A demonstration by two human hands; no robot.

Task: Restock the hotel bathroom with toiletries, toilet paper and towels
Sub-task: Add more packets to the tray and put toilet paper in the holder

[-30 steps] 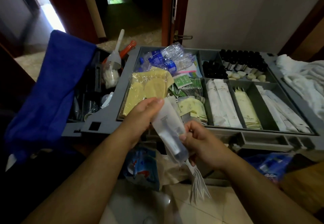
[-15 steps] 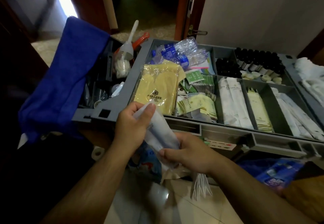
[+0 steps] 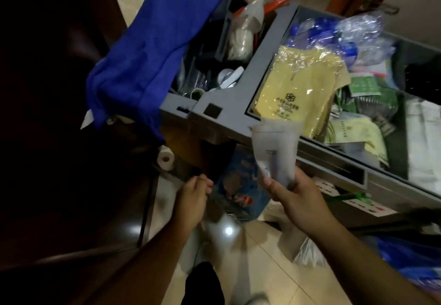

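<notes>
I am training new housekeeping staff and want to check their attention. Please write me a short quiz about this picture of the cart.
1. True or false: a blue cloth hangs over the edge of the cart.
2. Which hand holds the clear packet? A left, B right, C both.
3. What colour is the big packet lying in the cart?
Key: 1 true. 2 B, the right hand. 3 yellow.
</notes>
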